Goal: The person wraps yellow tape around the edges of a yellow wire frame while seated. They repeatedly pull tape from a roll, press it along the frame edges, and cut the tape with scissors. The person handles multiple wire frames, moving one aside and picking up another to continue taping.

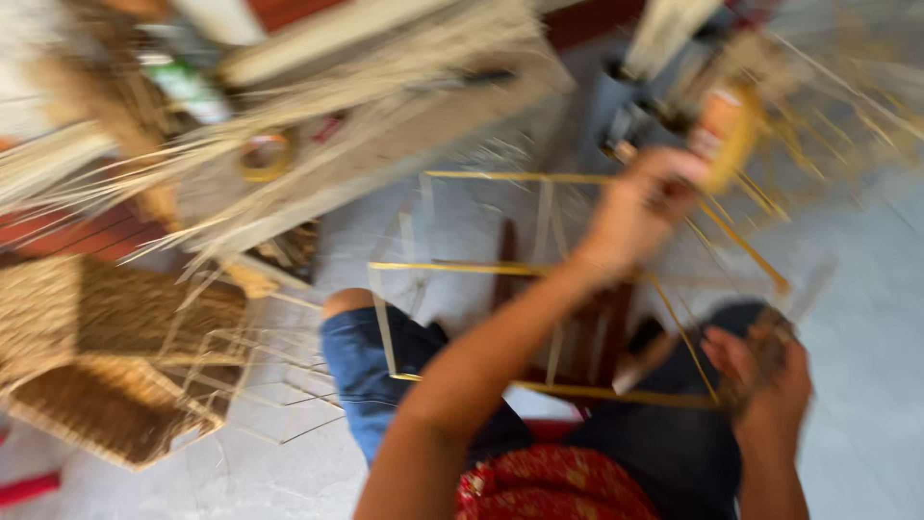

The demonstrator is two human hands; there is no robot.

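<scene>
Pale tiled floor [866, 289]: woven baskets [106, 366] lie at left beside dry straw bundles [289, 106]. The gold wire frame [577, 279] on the lap looks bare, weaving barely begun. Left hand [640, 207] grips its far rim; right hand [765, 371] clutches brown fibre [770, 337].

Right hand [765, 371] — grip blurred

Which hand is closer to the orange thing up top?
The left hand. It reaches up across the gold wire frame beside the orange thing, while the right hand sits low at the frame's corner.
</scene>
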